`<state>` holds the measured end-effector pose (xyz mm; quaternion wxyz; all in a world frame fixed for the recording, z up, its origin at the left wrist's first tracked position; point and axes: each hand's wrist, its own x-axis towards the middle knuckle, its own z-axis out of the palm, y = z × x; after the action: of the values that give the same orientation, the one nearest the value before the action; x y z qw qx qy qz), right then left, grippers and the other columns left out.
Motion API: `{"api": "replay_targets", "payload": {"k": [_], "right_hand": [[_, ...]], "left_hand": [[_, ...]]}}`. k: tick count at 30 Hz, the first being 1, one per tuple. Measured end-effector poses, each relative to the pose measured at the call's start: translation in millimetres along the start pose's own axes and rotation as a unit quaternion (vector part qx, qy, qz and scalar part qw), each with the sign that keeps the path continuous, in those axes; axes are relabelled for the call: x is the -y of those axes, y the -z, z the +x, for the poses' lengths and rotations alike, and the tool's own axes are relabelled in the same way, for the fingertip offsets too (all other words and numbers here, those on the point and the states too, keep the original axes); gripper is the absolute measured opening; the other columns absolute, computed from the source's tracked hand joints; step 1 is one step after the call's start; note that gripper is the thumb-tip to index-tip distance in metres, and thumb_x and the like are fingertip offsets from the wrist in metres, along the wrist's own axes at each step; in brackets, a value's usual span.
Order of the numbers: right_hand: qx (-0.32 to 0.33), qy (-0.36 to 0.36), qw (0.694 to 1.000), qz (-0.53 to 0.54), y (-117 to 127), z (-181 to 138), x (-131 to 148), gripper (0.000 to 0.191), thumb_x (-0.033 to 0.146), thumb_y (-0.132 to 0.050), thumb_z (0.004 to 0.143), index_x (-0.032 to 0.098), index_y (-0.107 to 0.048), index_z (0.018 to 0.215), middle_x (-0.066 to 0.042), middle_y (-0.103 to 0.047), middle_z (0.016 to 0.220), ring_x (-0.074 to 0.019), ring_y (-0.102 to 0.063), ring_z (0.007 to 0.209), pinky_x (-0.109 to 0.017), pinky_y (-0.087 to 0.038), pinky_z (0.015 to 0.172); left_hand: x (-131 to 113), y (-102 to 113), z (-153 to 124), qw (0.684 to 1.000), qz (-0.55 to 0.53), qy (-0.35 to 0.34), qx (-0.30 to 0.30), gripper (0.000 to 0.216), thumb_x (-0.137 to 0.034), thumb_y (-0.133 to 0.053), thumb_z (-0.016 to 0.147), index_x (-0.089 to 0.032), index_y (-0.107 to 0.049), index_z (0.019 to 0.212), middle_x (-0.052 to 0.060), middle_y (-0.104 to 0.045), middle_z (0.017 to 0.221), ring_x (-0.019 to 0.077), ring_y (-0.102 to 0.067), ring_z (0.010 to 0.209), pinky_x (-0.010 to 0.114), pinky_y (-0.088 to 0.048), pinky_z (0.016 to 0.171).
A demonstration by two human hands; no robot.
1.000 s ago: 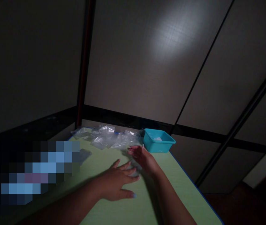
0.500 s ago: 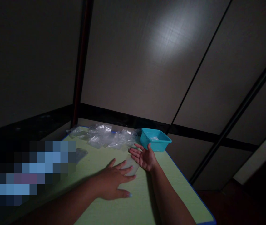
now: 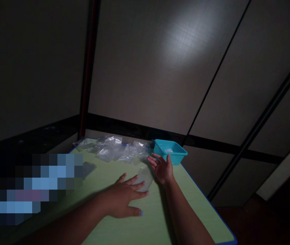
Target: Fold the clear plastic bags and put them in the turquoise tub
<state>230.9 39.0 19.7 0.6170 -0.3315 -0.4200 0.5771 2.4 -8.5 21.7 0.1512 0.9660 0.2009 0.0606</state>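
Note:
My left hand (image 3: 123, 198) lies palm down with its fingers spread, some fingertips over the near edge of a clear plastic bag (image 3: 145, 178). That bag is flat on the green tabletop (image 3: 124, 229). Just right of the bag, my right hand (image 3: 163, 170) is raised with its palm turned up and inward, fingers apart and nothing in it. Behind that hand stands a turquoise plastic basket (image 3: 177, 158) with something whitish inside, too small to make out.
Several crinkled clear plastic bags (image 3: 111, 151) lie along the table's far side. A flat greyish piece (image 3: 89, 169) rests at the left, beside a blurred-out patch (image 3: 40, 187). Panelled cabinet doors (image 3: 145, 68) rise behind the table, and its blue edge (image 3: 206, 197) runs down the right.
My right hand has shifted right and slightly away from the flat bag, uncovering more of it. My left hand has stayed in place.

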Motion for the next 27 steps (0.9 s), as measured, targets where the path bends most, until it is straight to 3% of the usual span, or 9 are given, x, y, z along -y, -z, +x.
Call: {"api": "replay_targets", "payload": {"k": [5,7,16,19,22,24,27], "right_hand": [[0.125,-0.104,0.986,0.037,-13.3,-9.7,2.0,0.072,0.07,-0.021,0.076,0.013,-0.048,0.11,-0.016,-0.059,0.105,-0.0252,-0.054,0.102,-0.043,-0.039,0.085],[0.14,-0.137,0.98,0.035,-11.6,-7.9,-2.1,0.07,0.07,-0.022,0.076,0.013,-0.049,0.108,-0.016,-0.06,0.103,-0.0248,-0.055,0.1,-0.042,-0.039,0.085],[-0.017,-0.061,0.997,0.048,24.8,12.9,-11.9,0.061,0.067,-0.025,0.077,0.017,-0.053,0.097,-0.012,-0.061,0.098,-0.021,-0.056,0.099,-0.033,-0.041,0.084],[-0.029,-0.045,0.998,0.043,25.7,12.4,-9.8,0.06,0.067,-0.027,0.077,0.017,-0.055,0.096,-0.012,-0.061,0.098,-0.0223,-0.055,0.1,-0.034,-0.042,0.082],[-0.014,-0.028,0.997,0.063,21.8,9.8,-6.6,0.056,0.064,-0.033,0.077,0.016,-0.057,0.094,-0.012,-0.062,0.097,-0.0229,-0.055,0.099,-0.033,-0.043,0.079],[-0.004,-0.023,0.997,0.08,19.2,8.2,-4.4,0.054,0.062,-0.035,0.078,0.016,-0.058,0.094,-0.012,-0.062,0.096,-0.0227,-0.056,0.097,-0.032,-0.043,0.078],[0.006,-0.031,0.996,0.085,17.4,6.9,-2.3,0.054,0.061,-0.035,0.079,0.015,-0.058,0.094,-0.013,-0.063,0.093,-0.0228,-0.058,0.092,-0.034,-0.044,0.076]], "left_hand": [[1.6,2.4,-2.3,1.0,-0.004,-0.011,0.007,0.06,-0.059,-0.042,0.078,-0.04,-0.023,0.131,0.002,-0.017,0.142,0.0332,-0.007,0.129,0.067,-0.004,0.092],[2.1,3.0,-2.9,1.0,-0.006,-0.012,0.008,0.059,-0.059,-0.042,0.078,-0.041,-0.023,0.131,0.002,-0.017,0.142,0.0326,-0.008,0.129,0.067,-0.005,0.092],[3.5,-0.3,-3.0,1.0,-0.006,-0.012,0.005,0.059,-0.058,-0.043,0.078,-0.043,-0.022,0.13,-0.001,-0.018,0.142,0.0338,-0.008,0.129,0.067,-0.006,0.092],[4.0,0.2,-3.5,1.0,-0.013,-0.014,-0.004,0.059,-0.058,-0.045,0.077,-0.042,-0.024,0.13,0.0,-0.02,0.142,0.0328,-0.01,0.129,0.065,-0.007,0.093],[5.9,6.1,-5.7,0.998,-0.026,-0.006,-0.053,0.053,-0.051,-0.047,0.079,-0.04,-0.031,0.128,0.002,-0.025,0.14,0.0279,-0.018,0.129,0.059,-0.01,0.097],[8.2,11.5,-8.4,0.995,-0.032,0.001,-0.091,0.037,-0.046,-0.044,0.083,-0.039,-0.046,0.119,0.001,-0.033,0.137,0.0236,-0.027,0.126,0.053,-0.012,0.1],[11.6,16.0,-12.8,0.994,-0.031,-0.004,-0.109,0.027,-0.041,-0.04,0.086,-0.031,-0.066,0.084,-0.001,-0.051,0.123,0.0185,-0.04,0.119,0.043,-0.015,0.101]]}}
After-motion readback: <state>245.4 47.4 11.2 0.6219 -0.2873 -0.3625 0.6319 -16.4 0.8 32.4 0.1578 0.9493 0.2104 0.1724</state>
